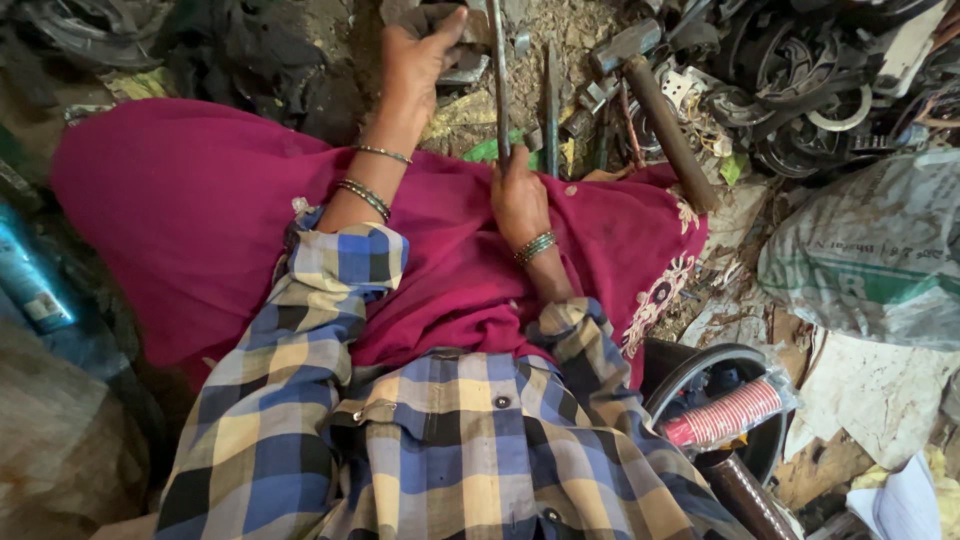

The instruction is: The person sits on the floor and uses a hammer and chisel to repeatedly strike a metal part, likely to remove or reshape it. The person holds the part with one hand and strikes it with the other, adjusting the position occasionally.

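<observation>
Right hand [519,197] grips metal rod [499,70] — rod's top cut off.

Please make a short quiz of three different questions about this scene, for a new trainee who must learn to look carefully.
1. True or false: the right hand grips a long metal rod that stands nearly upright.
2. What does the left hand rest on?
A. a grey metal piece on the ground
B. the hammer's handle
C. the white sack
3. Fill in: the hammer lies to the ____ of the rod, with no hand on it.

Key
1. True.
2. A. The hand covers a grey metal piece beside the rod; what kind of part it is cannot be told.
3. Right. Its wooden handle reaches onto the magenta cloth.
</observation>
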A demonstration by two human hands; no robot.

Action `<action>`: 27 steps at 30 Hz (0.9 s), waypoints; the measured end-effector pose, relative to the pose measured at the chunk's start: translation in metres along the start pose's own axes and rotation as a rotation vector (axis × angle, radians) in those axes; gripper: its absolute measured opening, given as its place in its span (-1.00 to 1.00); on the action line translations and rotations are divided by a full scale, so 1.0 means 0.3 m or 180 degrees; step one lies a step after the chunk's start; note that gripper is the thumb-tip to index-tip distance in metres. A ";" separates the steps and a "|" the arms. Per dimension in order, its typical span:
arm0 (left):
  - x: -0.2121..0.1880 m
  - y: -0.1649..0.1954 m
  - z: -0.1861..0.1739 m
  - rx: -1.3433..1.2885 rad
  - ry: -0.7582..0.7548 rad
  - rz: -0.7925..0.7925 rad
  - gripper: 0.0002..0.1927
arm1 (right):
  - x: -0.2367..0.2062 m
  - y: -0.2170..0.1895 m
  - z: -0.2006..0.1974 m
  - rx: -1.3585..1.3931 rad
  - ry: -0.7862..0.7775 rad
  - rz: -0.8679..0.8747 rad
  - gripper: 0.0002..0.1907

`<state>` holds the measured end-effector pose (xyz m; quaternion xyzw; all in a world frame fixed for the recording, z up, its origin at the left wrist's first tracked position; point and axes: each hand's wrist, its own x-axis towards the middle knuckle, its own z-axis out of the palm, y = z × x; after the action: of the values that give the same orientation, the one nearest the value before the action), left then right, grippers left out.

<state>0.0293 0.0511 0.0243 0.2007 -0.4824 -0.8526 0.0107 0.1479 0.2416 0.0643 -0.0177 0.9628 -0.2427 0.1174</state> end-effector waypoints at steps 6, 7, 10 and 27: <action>-0.009 0.017 0.005 -0.0303 -0.0139 0.0066 -0.79 | -0.021 0.045 0.021 -0.0114 0.0106 -0.0245 -0.68; -0.004 0.016 0.004 -0.0396 -0.0197 0.0061 -0.79 | -0.020 0.043 0.020 -0.0133 0.0096 -0.0195 -0.68; 0.007 0.001 -0.003 -0.0622 -0.0400 -0.0050 -0.78 | -0.011 0.036 0.015 0.0034 0.0122 -0.0067 -0.73; -0.017 0.068 -0.011 0.0211 -0.0144 0.0366 -0.81 | -0.002 -0.020 -0.062 0.0684 -0.0147 0.0212 -0.72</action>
<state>0.0315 0.0385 0.0414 0.1536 -0.5211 -0.8385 0.0421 0.1439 0.2452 0.0832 0.0214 0.9284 -0.3399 0.1487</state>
